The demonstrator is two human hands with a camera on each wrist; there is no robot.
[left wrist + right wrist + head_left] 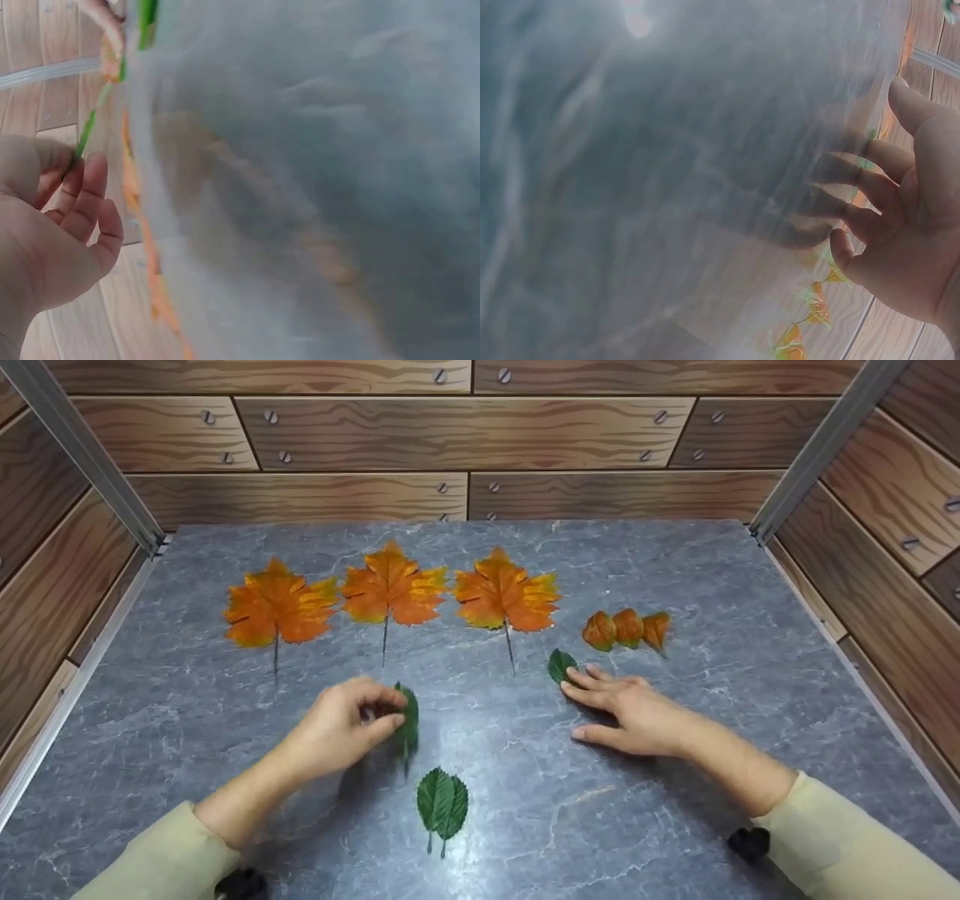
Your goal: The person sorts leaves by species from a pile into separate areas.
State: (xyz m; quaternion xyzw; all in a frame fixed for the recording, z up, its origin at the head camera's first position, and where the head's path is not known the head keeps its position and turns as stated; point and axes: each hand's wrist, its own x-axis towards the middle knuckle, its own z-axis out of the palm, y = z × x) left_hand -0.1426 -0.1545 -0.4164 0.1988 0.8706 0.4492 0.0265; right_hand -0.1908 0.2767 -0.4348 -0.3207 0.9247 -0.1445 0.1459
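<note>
My left hand (349,727) pinches a green leaf (408,720) between thumb and fingers, holding it above the table; the left wrist view shows this leaf (87,133) edge-on. My right hand (634,709) lies with fingers spread, its fingertips touching another green leaf (560,667) on the table. In the right wrist view the fingers of the right hand (907,187) reach down to the tabletop. Two overlapping green leaves (442,804) with short stems lie nearer the front, between the two forearms.
Across the back lie three orange maple leaves, the left (279,607), the middle (391,585) and the right one (506,591), stems toward me. A row of small orange-brown leaves (628,628) lies right of them. Wood-patterned walls (465,433) enclose the grey marbled table (225,742).
</note>
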